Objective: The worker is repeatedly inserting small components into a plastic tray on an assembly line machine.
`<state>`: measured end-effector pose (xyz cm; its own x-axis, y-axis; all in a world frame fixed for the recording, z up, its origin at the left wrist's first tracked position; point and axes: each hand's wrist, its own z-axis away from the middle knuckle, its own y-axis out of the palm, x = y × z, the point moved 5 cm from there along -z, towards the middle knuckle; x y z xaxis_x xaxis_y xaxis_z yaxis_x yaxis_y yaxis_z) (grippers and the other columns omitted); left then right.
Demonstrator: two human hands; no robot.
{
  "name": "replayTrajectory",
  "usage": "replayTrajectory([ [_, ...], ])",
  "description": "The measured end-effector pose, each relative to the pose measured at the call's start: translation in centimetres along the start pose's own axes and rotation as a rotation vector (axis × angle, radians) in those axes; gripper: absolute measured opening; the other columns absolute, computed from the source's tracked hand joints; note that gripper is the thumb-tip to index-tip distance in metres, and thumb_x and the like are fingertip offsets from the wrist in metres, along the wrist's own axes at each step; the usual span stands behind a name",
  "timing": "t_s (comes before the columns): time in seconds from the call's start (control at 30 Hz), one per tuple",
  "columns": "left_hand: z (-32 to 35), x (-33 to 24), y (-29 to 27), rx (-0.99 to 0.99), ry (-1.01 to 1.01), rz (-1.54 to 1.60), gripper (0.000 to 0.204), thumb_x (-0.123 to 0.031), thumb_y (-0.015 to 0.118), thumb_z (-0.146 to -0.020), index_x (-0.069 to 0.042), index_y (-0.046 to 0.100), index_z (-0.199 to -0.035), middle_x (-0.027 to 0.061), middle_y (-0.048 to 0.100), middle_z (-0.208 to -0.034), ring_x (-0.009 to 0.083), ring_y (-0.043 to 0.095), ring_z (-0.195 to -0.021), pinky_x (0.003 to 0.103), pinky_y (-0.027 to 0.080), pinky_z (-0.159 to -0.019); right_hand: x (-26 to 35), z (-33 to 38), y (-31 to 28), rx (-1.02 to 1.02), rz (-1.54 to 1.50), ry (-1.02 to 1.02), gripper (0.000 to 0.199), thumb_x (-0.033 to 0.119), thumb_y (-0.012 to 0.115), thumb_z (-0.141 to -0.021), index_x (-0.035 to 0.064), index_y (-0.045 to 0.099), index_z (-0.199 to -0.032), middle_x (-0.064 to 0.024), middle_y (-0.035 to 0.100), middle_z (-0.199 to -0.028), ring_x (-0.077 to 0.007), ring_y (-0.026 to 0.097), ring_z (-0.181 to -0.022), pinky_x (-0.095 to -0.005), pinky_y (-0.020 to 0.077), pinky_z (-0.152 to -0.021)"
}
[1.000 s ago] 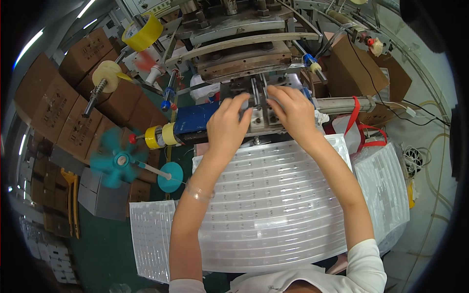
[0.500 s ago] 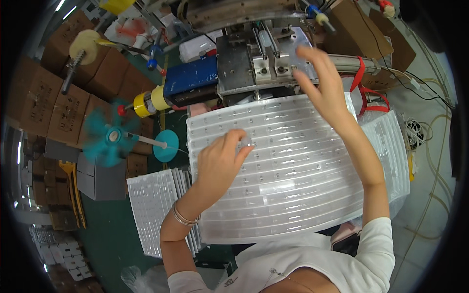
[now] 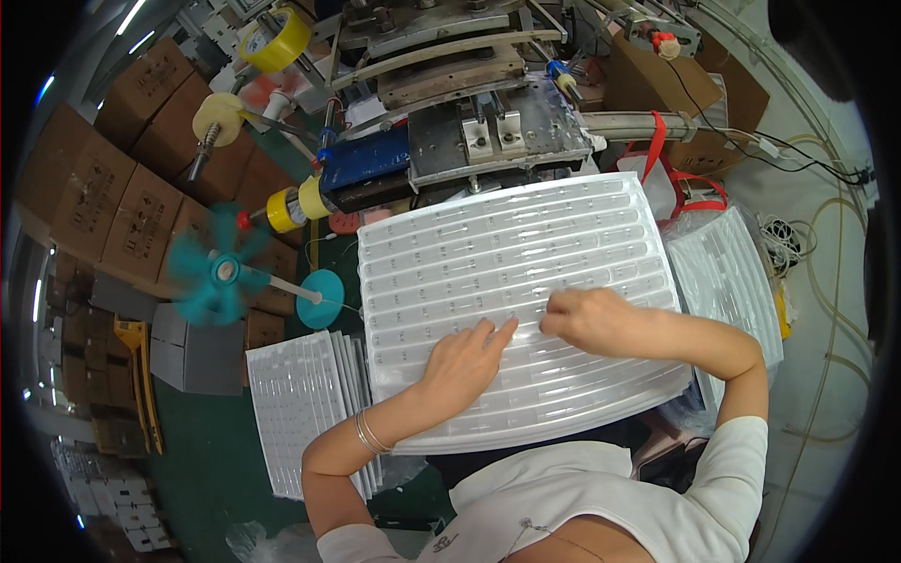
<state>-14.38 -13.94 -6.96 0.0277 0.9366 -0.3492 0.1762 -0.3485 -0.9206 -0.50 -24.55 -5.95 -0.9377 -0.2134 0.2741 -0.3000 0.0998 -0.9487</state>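
Note:
A large white, translucent plastic tray [image 3: 436, 230] with long parallel grooves spreads before me, tilted toward my body. Small clear pieces sit along its grooves. My left hand [image 3: 463, 364] rests on the middle of the tray, fingers stretched forward and index fingertip touching a groove. Just to its right, my right hand [image 3: 593, 321] is bent down over the same groove with fingers pinched together. Whatever may lie between those fingertips is hidden. Beyond the tray's far edge stands a metal machine fixture [image 3: 441, 145] with two silver clamp blocks [image 3: 495, 136].
A stack of similar trays [image 3: 296, 403] stands at the left, and another tray in clear film [image 3: 723, 281] at the right. A teal fan [image 3: 225, 270] spins at left before cardboard boxes [image 3: 89, 206]. Yellow tape rolls [image 3: 282, 210] hang beside the machine, red straps [image 3: 657, 150] at its right.
My right hand has come down from the machine fixture to the tray's middle, its fingers closing. The left, which pinched a small clear piece, has moved nearer me and straightened its fingers.

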Motion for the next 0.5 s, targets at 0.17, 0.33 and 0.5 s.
replayTrajectory([
  [0.17,-1.3,-0.3,-1.1,-0.038,-0.075,0.169,0.028,-0.002,0.058,-0.073,0.001,0.046,-0.099,0.0154,0.051,-0.09,0.0337,0.056,-0.075,0.041,0.047,-0.066,-0.8,-2.1,-7.2,-0.266,-0.129,0.123,0.024,0.004,0.064,-0.071,0.0071,0.057,-0.093,-0.0089,0.054,-0.089,-0.0275,0.062,-0.073,-0.0357,0.052,-0.061],
  [0.33,-5.0,-2.5,1.6,-0.098,0.169,0.215,0.022,-0.002,0.059,-0.075,-0.002,0.046,-0.093,0.0126,0.051,-0.09,0.0307,0.053,-0.082,0.041,0.043,-0.072,-3.4,-0.7,-7.4,-0.435,-0.098,0.244,0.023,0.004,0.063,-0.073,0.0058,0.055,-0.095,-0.0094,0.058,-0.093,-0.0285,0.062,-0.076,-0.0378,0.0513,-0.065],
  [0.5,-4.3,-1.0,2.6,-0.015,0.181,-0.014,0.027,-0.01,0.066,-0.077,-0.006,0.056,-0.102,0.0069,0.053,-0.092,0.0238,0.052,-0.089,0.037,0.039,-0.078,-4.9,0.1,-8.3,-0.458,-0.176,0.289,0.017,0.001,0.061,-0.077,0.0032,0.057,-0.094,-0.0102,0.06,-0.1,-0.0278,0.063,-0.087,-0.0351,0.0514,-0.075],
])
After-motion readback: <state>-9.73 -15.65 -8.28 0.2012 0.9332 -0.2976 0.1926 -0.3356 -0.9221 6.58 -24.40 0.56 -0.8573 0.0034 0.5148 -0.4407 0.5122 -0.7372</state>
